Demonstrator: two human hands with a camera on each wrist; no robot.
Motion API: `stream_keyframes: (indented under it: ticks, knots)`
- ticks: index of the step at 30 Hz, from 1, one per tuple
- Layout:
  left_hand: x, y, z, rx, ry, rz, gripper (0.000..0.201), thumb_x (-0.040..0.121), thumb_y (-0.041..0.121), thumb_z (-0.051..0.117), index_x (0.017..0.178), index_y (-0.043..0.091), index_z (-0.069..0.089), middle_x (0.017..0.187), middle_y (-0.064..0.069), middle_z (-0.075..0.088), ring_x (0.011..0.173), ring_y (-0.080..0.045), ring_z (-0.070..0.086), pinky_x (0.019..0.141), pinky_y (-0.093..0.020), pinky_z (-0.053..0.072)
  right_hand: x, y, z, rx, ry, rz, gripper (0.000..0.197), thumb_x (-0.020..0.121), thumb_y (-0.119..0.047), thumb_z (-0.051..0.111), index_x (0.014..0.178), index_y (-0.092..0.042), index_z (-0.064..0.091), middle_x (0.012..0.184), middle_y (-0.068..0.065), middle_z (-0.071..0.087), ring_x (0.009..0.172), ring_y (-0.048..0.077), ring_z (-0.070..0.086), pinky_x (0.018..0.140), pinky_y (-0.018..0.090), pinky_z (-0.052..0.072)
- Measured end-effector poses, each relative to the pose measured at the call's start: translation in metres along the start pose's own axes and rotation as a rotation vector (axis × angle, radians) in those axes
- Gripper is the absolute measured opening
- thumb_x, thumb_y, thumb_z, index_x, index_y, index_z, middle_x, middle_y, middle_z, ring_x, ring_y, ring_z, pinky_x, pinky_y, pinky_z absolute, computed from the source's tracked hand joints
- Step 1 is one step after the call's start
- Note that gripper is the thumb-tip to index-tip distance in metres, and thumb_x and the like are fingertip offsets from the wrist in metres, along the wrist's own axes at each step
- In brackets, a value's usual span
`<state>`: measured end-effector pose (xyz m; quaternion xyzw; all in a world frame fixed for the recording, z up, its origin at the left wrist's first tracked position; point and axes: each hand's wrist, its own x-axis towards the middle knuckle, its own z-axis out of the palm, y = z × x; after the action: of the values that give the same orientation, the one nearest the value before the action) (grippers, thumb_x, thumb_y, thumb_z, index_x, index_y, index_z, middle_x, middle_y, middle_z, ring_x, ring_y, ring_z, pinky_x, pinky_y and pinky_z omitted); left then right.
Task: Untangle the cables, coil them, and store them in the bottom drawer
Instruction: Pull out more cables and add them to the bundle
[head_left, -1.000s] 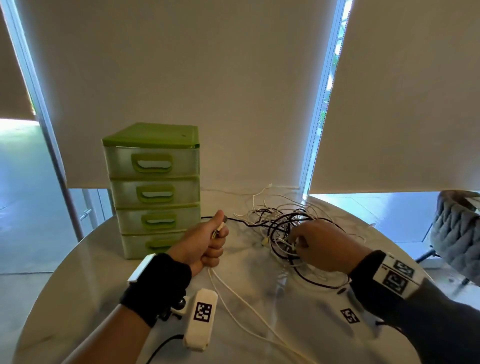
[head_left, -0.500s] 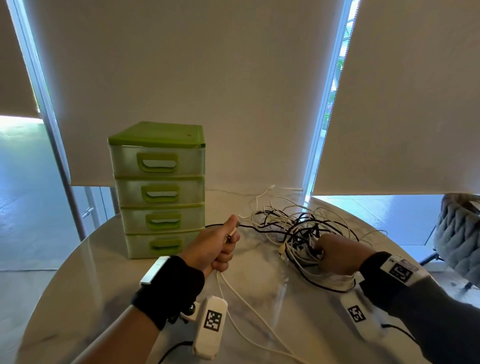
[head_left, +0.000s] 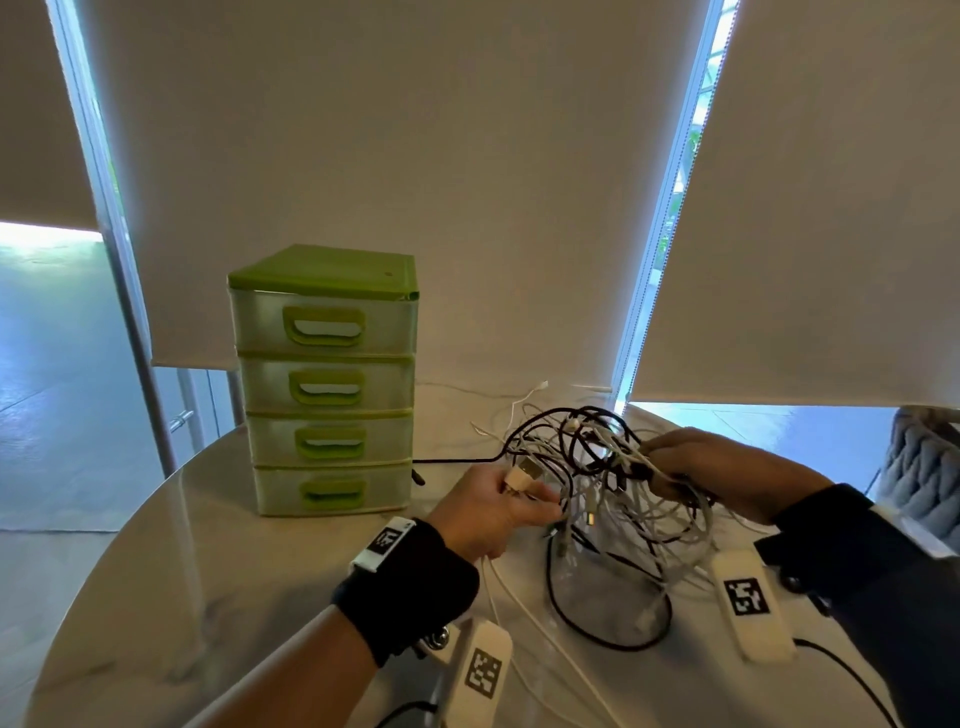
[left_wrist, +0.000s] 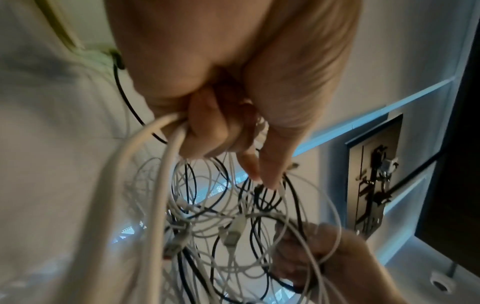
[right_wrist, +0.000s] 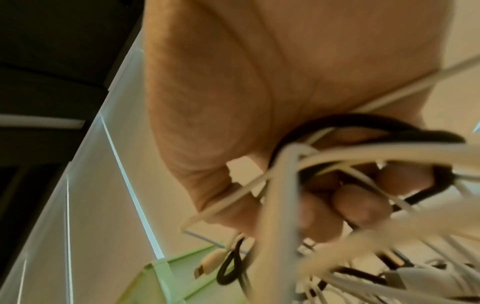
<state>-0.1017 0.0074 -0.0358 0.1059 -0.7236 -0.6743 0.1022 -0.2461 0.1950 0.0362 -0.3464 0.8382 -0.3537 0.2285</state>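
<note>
While both hands' fingers (left_wrist: 207, 127) clench it, the tangle (head_left: 613, 499) of thin black and white cables hangs looped.

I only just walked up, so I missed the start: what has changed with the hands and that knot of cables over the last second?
The right hand closed on the cable tangle and raised it off the table, toward the person. The left hand, gripping a white cable, moved right to meet it. The green drawer unit stayed put, every drawer shut.
</note>
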Motion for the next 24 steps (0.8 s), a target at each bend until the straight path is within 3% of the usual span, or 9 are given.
stream_keyframes:
  ticks: [2,4,8,11,15,17,19,21,24]
  knots:
    - [0.001,0.001,0.011,0.003,-0.03,-0.001,0.014,0.08,0.015,0.076,0.091,0.012,0.067,0.047,0.016,0.054,0.04,-0.002,0.036,0.039,-0.018,0.026,-0.002,-0.003,0.0,0.088,-0.028,-0.023,0.025,0.084,-0.017,0.049,0.075,0.006,0.054,0.057,0.004,0.04,0.049,0.013,0.032,0.046,0.022,0.03]
    - [0.003,0.002,0.023,0.034,-0.016,-0.001,0.02,0.081,0.024,0.076,0.095,0.012,0.07,0.044,0.017,0.051,0.041,-0.001,0.039,0.04,-0.015,0.03,-0.003,-0.006,0.001,0.173,-0.061,-0.025,0.017,0.081,-0.017,0.05,0.072,-0.003,0.054,0.057,0.004,0.038,0.049,0.014,0.03,0.048,0.026,0.025]
    - [0.018,-0.001,0.041,0.075,0.147,0.025,0.026,0.076,0.037,0.077,0.068,0.017,0.065,0.051,0.009,0.046,0.051,-0.009,0.042,0.052,-0.018,0.034,-0.006,-0.015,0.001,0.296,-0.07,-0.019,0.019,0.081,-0.011,0.05,0.064,-0.005,0.054,0.054,0.005,0.033,0.046,0.013,0.028,0.046,0.024,0.023]
    - [0.024,-0.003,0.046,0.097,0.221,0.039,0.038,0.076,0.034,0.078,0.051,0.02,0.053,0.038,0.014,0.043,0.039,-0.002,0.037,0.044,-0.016,0.031,-0.008,-0.013,-0.006,0.428,-0.096,0.002,0.012,0.073,-0.016,0.052,0.064,-0.007,0.053,0.053,0.004,0.034,0.045,0.015,0.031,0.049,0.026,0.026]
    - [0.025,-0.007,0.047,0.085,0.241,-0.032,0.04,0.079,0.033,0.075,0.049,0.022,0.051,0.034,0.013,0.04,0.041,-0.006,0.038,0.048,-0.02,0.031,-0.006,-0.011,-0.008,0.541,-0.109,0.007,0.009,0.068,-0.01,0.054,0.061,-0.008,0.05,0.051,0.004,0.036,0.043,0.015,0.033,0.048,0.025,0.03]
    - [0.027,-0.008,0.043,0.051,0.255,-0.076,0.034,0.082,0.029,0.072,0.053,0.021,0.056,0.042,0.011,0.044,0.049,-0.014,0.041,0.054,-0.023,0.033,-0.004,-0.008,-0.009,0.416,-0.065,-0.015,0.017,0.079,-0.011,0.053,0.064,-0.004,0.056,0.054,0.006,0.04,0.047,0.016,0.035,0.053,0.029,0.029]
    - [0.026,-0.001,0.032,-0.073,0.27,-0.079,0.023,0.084,0.026,0.07,0.065,0.016,0.063,0.052,0.003,0.045,0.052,-0.016,0.041,0.049,-0.022,0.032,0.002,-0.002,-0.015,0.124,0.029,-0.057,0.019,0.088,-0.013,0.054,0.078,0.001,0.064,0.06,0.006,0.047,0.053,0.015,0.04,0.055,0.027,0.032]
    - [0.025,0.015,0.013,-0.205,0.216,-0.049,0.019,0.088,0.025,0.066,0.075,0.011,0.068,0.048,0.006,0.037,0.043,-0.011,0.032,0.039,-0.017,0.024,0.01,0.003,-0.023,-0.199,0.149,-0.098,0.016,0.089,-0.01,0.058,0.084,-0.016,0.072,0.062,-0.001,0.054,0.057,0.01,0.046,0.059,0.024,0.036]
    - [0.025,0.038,-0.021,-0.328,0.208,0.095,0.029,0.09,0.021,0.06,0.062,0.014,0.067,0.045,0.008,0.03,0.036,-0.007,0.021,0.037,-0.018,0.014,0.021,0.015,-0.027,-0.523,0.353,-0.097,0.02,0.089,-0.01,0.058,0.078,-0.024,0.066,0.066,-0.007,0.058,0.061,0.008,0.052,0.059,0.022,0.036]
